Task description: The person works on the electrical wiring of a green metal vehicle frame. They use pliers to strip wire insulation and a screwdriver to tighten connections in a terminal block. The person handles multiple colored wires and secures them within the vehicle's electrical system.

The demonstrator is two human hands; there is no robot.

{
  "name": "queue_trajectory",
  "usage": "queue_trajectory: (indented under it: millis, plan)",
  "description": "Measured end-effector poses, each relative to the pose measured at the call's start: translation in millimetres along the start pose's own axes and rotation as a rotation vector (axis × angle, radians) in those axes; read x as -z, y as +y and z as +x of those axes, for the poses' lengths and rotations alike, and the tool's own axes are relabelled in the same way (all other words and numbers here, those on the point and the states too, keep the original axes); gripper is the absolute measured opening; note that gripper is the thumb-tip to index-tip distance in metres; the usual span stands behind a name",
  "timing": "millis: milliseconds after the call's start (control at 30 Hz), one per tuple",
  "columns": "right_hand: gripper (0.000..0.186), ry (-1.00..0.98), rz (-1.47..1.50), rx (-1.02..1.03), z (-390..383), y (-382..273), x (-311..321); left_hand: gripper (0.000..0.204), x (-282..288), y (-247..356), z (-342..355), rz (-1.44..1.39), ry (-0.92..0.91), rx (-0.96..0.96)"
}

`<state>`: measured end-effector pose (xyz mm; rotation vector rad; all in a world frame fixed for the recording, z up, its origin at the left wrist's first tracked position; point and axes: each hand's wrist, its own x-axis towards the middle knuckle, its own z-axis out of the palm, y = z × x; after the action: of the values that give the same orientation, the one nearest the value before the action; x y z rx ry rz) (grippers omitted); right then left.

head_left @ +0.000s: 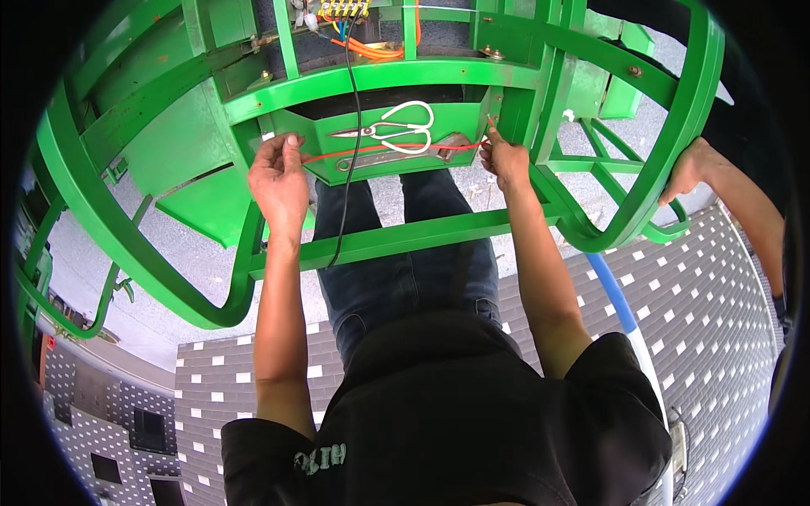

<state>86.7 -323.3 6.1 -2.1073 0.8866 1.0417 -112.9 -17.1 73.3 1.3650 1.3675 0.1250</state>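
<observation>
A thin red wire [364, 150] runs between my two hands, above a green metal tray [323, 129] in the green frame. My left hand [280, 179] pinches its left end, fingertips pressed together. My right hand [507, 160] is closed on the other end, with a short tip standing up above the fingers. On the tray lie scissors [407, 150] with white-coated handles, blades to the left. Beneath them rests an adjustable wrench [391, 159], partly covered by the scissors and wire. A black cable [355, 93] hangs down across the tray's front.
Green tubular bars [405, 234] surround my arms and cross before my legs. Yellow terminal blocks [344, 8] and orange wires [371, 52] sit at the top. Another person's hand [688, 169] rests by the frame's right side. A blue and white pole [613, 295] stands right of me.
</observation>
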Motion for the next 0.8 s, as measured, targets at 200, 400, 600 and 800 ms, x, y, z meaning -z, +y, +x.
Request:
queue_trajectory:
  millis: [200,400,600,800]
  plan:
    - [0.017,0.048,0.157,0.013,1.2,-6.5,1.4,0.015,-9.8,18.8,-68.0,0.222,-0.06,-0.201]
    - [0.025,0.056,0.172,0.208,-61.4,-3.0,45.3,0.034,-76.8,28.0,-132.3,0.095,-0.546,0.154]
    - [0.028,-0.059,-0.031,0.446,-139.4,-1.5,106.9,0.046,-134.5,4.5,-137.1,-0.536,-0.31,0.874]
    - [0.026,-0.102,-0.579,0.58,-186.0,7.3,184.1,0.044,-96.4,15.8,-166.3,-0.994,-0.199,0.802]
